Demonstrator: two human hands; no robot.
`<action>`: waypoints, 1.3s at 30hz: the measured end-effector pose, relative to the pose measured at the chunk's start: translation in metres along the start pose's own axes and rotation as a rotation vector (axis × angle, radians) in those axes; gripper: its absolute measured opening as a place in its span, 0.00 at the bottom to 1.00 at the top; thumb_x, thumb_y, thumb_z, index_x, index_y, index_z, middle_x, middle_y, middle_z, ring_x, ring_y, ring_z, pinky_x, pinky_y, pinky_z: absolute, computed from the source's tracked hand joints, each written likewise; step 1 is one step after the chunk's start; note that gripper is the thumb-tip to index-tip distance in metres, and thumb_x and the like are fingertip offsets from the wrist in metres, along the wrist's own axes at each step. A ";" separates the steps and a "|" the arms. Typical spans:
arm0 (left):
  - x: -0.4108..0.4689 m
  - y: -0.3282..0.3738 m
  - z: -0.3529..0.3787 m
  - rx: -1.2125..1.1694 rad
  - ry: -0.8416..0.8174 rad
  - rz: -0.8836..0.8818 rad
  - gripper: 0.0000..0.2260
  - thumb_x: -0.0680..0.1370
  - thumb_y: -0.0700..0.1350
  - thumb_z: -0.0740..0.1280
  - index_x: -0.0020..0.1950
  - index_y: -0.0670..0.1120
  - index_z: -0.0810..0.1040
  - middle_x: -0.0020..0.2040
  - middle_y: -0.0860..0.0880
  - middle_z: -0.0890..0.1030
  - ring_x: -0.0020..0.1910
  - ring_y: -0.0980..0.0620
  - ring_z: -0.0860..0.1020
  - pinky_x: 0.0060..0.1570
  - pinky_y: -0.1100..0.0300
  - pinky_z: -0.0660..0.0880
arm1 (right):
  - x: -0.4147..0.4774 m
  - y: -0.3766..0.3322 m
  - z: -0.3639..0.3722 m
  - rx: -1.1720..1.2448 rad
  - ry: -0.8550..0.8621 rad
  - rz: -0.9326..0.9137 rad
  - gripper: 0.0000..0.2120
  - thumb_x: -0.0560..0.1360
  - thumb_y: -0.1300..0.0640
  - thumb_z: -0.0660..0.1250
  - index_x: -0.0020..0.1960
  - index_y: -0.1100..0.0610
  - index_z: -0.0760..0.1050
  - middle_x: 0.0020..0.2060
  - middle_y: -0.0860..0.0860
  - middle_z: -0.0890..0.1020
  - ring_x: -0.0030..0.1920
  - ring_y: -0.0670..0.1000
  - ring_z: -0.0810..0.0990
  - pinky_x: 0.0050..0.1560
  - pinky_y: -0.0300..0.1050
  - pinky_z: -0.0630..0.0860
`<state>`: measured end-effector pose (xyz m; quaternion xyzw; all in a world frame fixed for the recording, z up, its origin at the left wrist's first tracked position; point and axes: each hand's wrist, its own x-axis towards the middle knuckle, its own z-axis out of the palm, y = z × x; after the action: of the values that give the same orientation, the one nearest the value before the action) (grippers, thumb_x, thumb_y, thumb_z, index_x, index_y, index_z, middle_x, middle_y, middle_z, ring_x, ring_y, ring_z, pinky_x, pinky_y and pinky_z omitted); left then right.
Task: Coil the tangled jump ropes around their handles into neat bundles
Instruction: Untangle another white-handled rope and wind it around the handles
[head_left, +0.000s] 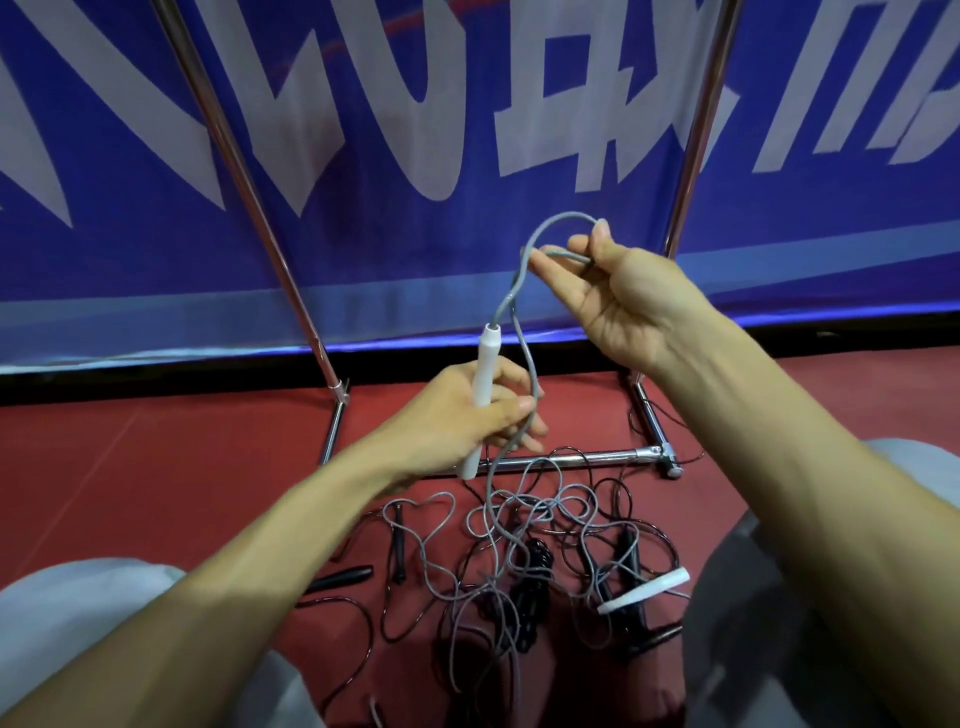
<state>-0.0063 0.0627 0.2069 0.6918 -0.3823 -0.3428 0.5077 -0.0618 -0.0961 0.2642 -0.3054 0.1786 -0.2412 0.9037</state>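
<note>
Left hand grips one white handle; right hand pinches one grey rope.

I see open red floor left of the rope tangle, which fills the gap between the left knee and right knee. Behind it the chrome base bar lies across, slanted poles rise, and the blue banner closes the back.

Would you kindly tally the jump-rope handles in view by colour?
White plastic handles: 2 (one held by the left hand, one on the red floor).
Black tapered handles: 4 discernible; the tangle may hide more.
Total: 6 visible.
</note>
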 end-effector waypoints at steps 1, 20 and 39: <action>0.000 0.000 0.001 0.011 -0.003 -0.008 0.02 0.80 0.36 0.63 0.51 0.39 0.75 0.42 0.42 0.83 0.40 0.44 0.84 0.47 0.56 0.81 | 0.002 0.000 -0.002 -0.031 0.004 -0.010 0.13 0.82 0.58 0.56 0.45 0.66 0.70 0.40 0.64 0.79 0.34 0.59 0.84 0.36 0.47 0.83; -0.002 0.021 -0.046 -0.843 0.660 0.034 0.06 0.83 0.36 0.59 0.46 0.38 0.70 0.44 0.39 0.80 0.39 0.42 0.85 0.39 0.54 0.82 | -0.007 0.073 -0.023 -1.589 -0.670 0.248 0.15 0.74 0.70 0.65 0.58 0.58 0.78 0.52 0.51 0.80 0.49 0.45 0.76 0.56 0.40 0.73; -0.009 0.009 -0.026 -0.595 0.297 -0.152 0.09 0.79 0.33 0.62 0.57 0.38 0.78 0.53 0.40 0.84 0.52 0.46 0.84 0.52 0.56 0.80 | -0.003 0.022 -0.005 -0.572 -0.110 -0.110 0.08 0.79 0.63 0.61 0.43 0.63 0.75 0.31 0.54 0.79 0.32 0.50 0.84 0.32 0.37 0.79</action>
<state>0.0101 0.0804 0.2233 0.5825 -0.1348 -0.3717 0.7102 -0.0595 -0.0815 0.2470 -0.5693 0.1734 -0.2128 0.7750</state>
